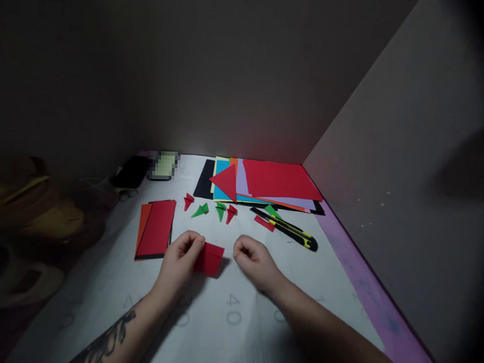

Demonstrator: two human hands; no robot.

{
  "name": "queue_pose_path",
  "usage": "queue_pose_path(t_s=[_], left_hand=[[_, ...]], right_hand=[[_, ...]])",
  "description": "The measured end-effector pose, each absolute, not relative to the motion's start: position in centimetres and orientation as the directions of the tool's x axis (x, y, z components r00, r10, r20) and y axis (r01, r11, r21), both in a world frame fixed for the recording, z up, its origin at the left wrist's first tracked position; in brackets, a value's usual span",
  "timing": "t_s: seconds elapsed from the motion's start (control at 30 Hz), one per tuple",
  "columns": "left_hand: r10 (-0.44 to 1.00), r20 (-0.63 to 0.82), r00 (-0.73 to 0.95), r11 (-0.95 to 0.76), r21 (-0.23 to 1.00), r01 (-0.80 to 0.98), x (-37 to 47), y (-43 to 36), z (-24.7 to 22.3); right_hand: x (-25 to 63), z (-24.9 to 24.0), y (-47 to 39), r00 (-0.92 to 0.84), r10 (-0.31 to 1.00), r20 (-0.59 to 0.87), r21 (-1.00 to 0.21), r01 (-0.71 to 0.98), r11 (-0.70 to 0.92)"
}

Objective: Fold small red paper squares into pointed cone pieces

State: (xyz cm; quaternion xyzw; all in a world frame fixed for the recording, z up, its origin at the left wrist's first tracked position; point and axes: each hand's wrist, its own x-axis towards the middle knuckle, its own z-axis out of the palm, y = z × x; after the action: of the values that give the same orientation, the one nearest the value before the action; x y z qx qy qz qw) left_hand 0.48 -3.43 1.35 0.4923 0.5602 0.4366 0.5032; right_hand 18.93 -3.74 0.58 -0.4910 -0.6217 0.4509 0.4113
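A small red paper piece, with a crease near its upper edge, is pinched between the thumb and fingers of my left hand. Just to the right, apart from the paper, my right hand is closed with its fingertips curled in, and nothing shows in it. Beyond my hands lie small folded pieces: a red one at the left, a green one, another green one and a second red one. Left of my left hand is a pile of red, orange and black paper rectangles.
A black and yellow utility knife lies at the right beside a red paper strip and a green scrap. Coloured sheets are stacked at the back, a red triangle on them. A dark phone-like object sits back left.
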Motion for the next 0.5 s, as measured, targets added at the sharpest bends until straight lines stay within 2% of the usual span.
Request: queue_pose_path(t_s=[0.13, 0.3, 0.4, 0.5], left_hand=[[0.989, -0.14, 0.053, 0.131, 0.98, 0.151, 0.7, -3.8, 1.5], [0.977, -0.108, 0.187, 0.06, 0.968, 0.246, 1.9, -4.9, 1.9], [0.967, -0.12, 0.223, 0.056, 0.96, 0.273, 2.0, -4.8, 1.9], [0.965, -0.167, 0.202, 0.127, 0.973, 0.194, 1.6, -4.4, 1.8]], right_hand=[[18.7, 0.9, -3.8, -0.088, 0.989, 0.116, -0.948, 0.286, 0.136], [17.4, 1.0, -4.7, -0.189, 0.957, 0.221, -0.864, 0.418, 0.282], [17.2, 0.8, -4.8, -0.217, 0.952, 0.216, -0.866, 0.408, 0.29], [17.4, 0.7, -4.5, -0.243, 0.951, 0.194, -0.894, 0.355, 0.273]])
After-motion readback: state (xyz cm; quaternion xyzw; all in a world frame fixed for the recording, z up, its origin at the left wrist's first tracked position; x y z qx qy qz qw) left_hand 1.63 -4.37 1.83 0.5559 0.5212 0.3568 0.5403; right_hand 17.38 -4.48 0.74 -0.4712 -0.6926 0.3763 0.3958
